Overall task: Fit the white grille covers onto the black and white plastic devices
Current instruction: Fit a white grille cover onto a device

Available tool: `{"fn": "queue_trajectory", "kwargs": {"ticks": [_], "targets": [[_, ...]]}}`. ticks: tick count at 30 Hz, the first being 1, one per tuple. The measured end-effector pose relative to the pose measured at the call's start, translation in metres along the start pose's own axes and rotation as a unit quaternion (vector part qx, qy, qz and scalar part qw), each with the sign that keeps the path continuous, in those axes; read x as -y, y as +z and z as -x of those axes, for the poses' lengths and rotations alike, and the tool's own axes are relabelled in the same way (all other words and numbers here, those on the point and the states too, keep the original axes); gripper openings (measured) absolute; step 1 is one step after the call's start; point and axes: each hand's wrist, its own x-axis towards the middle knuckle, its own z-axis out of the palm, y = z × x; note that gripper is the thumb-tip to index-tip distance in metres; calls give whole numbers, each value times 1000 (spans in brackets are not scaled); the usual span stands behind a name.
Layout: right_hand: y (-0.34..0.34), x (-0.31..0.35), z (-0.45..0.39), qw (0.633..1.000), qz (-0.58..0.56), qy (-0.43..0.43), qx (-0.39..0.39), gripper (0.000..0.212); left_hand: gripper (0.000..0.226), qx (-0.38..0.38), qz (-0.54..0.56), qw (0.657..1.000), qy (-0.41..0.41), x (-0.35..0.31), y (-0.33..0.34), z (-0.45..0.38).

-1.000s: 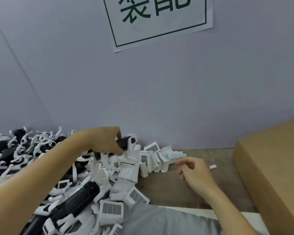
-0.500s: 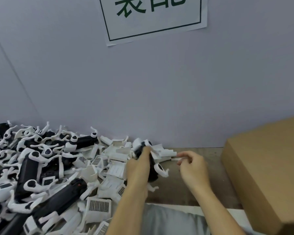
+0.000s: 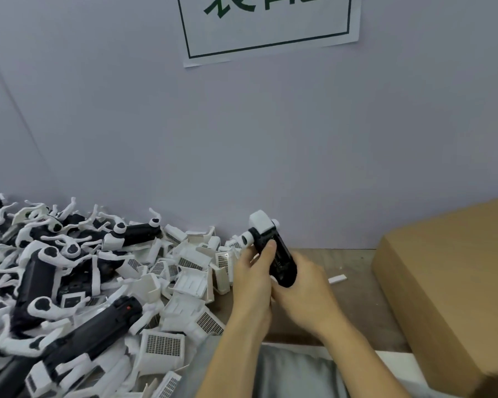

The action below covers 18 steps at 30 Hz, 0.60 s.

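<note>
Black and white device (image 3: 273, 254) is up off the table, tilted, white head end pointing up toward the wall, black body angled down into both hands. Left hand (image 3: 255, 278) wraps the body from the left, thumb pressed on the black face. Right hand (image 3: 302, 291) cups the lower end from the right, fingers curled round it. Can't tell if a cover is pinched in there too; hidden.

Looks like rigid moulded plastic, light, smooth black shell so probably a bit slippery; the thin white arms look snappable. Best held by the thick black body, not the white arms.

Loose white grille covers (image 3: 163, 344) lie heaped just left of the hands, mixed with more devices (image 3: 38, 285) further left. Small white strip (image 3: 337, 279) on the wooden table (image 3: 354, 262), cardboard box (image 3: 449, 288) at right, paper sign (image 3: 268, 24) on the wall.
</note>
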Motion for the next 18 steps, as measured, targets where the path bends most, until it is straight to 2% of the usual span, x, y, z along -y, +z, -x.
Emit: {"fn": "queue_trajectory", "kwargs": {"ticks": [2, 5, 7, 9, 12, 14, 16, 18], "targets": [[-3, 3, 0, 1000, 2, 0, -1, 16, 18, 12, -76, 996, 36, 5, -1, 1], [-6, 4, 1, 1000, 7, 3, 17, 21, 22, 27, -114, 991, 70, 5, -3, 1], [-7, 3, 1, 995, -72, 15, 61, 25, 22, 31, -143, 984, 98, 3, -5, 1], [-13, 0, 0, 984, -161, 37, 72, 39, 20, 31, -185, 974, 130, 1, -9, 1], [-21, -1, -3, 974, -214, 66, -7, 58, 19, 37, -290, 938, 185, 4, -12, 1], [-20, 0, -6, 966, -244, 75, -50, 61, 28, 99, -377, 892, 229, 8, -11, 5], [-20, 0, -8, 960, -236, 84, -123, 46, 41, 162, -424, 854, 254, 13, -8, 9], [-21, -2, -10, 955, -222, 87, -178, 30, 46, 178, -428, 844, 270, 16, -6, 9]]}}
